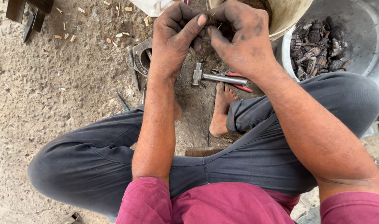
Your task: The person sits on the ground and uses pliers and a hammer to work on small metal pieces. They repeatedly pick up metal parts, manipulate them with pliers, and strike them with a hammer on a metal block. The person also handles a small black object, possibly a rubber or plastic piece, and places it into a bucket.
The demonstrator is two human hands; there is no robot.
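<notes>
Two blackened hands, left [175,35] and right [239,37], meet fingertip to fingertip, pinching a small dark piece [207,24] between them, above one hammer [216,76] and one pair of red pliers [235,79]. A tub [364,37] of scrap crowds the right edge; open dirt [52,91] lies left.

Bare sandy dirt floor [60,91] fills the left of the frame, wood chips [69,36] scattered upper left, daylight even

Left of the knees the dirt floor [52,95] lay open; hammer [216,76], pliers [235,79] and bucket [287,16] crowded ahead.
</notes>
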